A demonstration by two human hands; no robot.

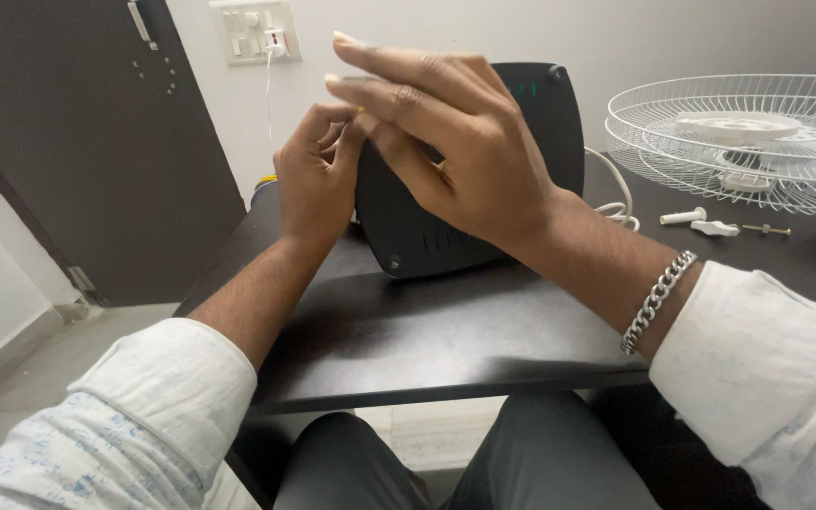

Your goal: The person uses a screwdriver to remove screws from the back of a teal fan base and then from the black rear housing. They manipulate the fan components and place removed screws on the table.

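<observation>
Black housing (pixel 484 217) stands tilted between both hands' fingers (pixel 408 94)

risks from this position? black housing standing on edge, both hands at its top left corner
1. The black housing stands tilted on its edge, steadied only by the right hand; it could slip or tip on the smooth dark table.
2. The left hand pinches at the corner, so fingers could get nipped.
3. The small white pins and screw lie loose beside the fan guard; a sleeve could sweep them off.
</observation>
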